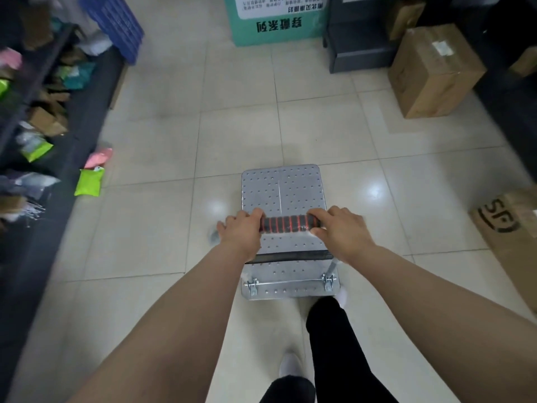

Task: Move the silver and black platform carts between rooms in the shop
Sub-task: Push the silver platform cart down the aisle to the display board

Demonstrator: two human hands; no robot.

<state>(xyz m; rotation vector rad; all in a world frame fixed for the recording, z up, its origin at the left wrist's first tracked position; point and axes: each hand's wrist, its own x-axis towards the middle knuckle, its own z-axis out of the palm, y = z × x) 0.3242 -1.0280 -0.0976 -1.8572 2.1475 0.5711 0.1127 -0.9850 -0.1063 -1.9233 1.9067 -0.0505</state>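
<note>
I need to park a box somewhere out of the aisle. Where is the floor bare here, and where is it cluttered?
Bare tile lies ahead of the silver cart, up to the green box, and between the cart and the cardboard boxes on the right. The left side is crowded: packages spill off the shelving. The cart deck itself is empty.

A brown box [434,72] sits at the floor's [162,117] far right edge, a green box [276,20] at its far edge, packets [88,183] along its left edge.

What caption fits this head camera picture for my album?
Both hands, left and right, grip the handle of an empty silver platform cart on the tiled shop floor.
</note>
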